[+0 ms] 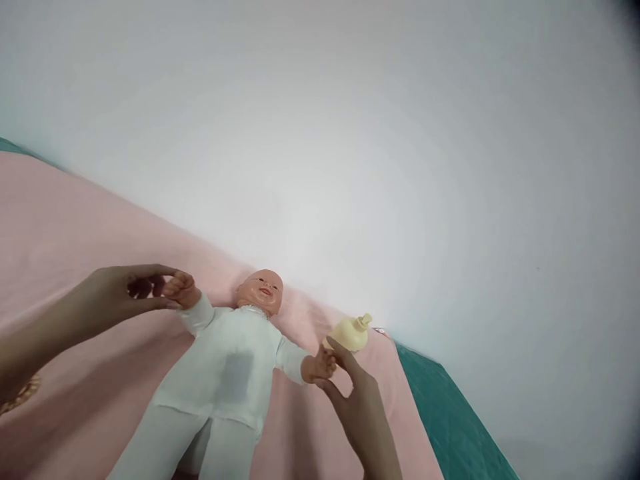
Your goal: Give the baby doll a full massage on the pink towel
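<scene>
A baby doll (235, 363) in a white long-sleeved top and white trousers lies on its back on a pink sheet (95, 220). My left hand (133, 290) pinches the doll's hand at the left, thumb and forefinger on either side of it. The doll's other hand, at the right, is between the thumb and fingers of my right hand (353, 393). Both doll arms are spread out to the sides. Just beyond my right hand rests a pale yellow pump bottle (350, 333), partly covered by my fingers. The doll's feet are out of view.
A white wall (320, 147) rises right behind the doll's head and the bottle. Green quilted cloth (445, 407) shows beyond the pink sheet at the right, with a small strip at the far left. A beaded bracelet (23, 395) circles my left wrist.
</scene>
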Motion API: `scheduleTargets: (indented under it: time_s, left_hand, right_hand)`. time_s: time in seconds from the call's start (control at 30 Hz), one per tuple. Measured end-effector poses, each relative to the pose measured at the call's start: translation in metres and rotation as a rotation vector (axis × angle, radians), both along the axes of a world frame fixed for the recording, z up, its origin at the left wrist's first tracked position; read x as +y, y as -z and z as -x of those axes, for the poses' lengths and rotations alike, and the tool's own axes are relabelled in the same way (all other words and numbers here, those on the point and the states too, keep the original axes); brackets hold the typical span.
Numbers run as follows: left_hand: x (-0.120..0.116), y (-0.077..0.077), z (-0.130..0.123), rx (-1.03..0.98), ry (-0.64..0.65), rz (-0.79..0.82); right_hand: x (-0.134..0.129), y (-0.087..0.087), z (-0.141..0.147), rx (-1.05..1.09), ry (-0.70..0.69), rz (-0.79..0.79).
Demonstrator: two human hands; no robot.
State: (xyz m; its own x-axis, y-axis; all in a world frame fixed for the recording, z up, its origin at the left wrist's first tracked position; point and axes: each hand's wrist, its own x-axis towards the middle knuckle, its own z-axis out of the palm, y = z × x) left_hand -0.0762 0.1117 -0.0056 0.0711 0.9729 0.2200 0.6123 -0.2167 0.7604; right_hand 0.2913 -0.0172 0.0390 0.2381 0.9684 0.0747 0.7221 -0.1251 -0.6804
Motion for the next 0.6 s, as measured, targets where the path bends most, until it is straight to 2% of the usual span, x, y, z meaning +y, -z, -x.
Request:
scheduleTargets:
  time_s: [0.1, 0.2, 0.33, 0.5, 0.6]
  left_hand:
    - [-0.008, 0.003, -0.025, -0.07, 0.186, -0.004]
    - [-0.014, 0.013, -0.047, -0.044, 0.438, -0.053]
    - [-0.015, 0.031, -0.059, 0.067, 0.656, -0.186]
    - [-0.014, 0.047, -0.062, 0.221, 0.703, -0.512]
    - [-0.016, 0.05, -0.065, 0.257, 0.73, -0.634]
  right_hand:
    - [0.007, 0.003, 0.035, 0.041, -0.203, -0.048]
    - [0.017, 0.017, 0.064, 0.014, -0.39, -0.017]
    - [0.025, 0.034, 0.085, -0.06, -0.485, -0.027]
    - [0.026, 0.036, 0.095, -0.103, -0.514, -0.012]
    - [0.025, 0.034, 0.099, -0.13, -0.544, 0.005]
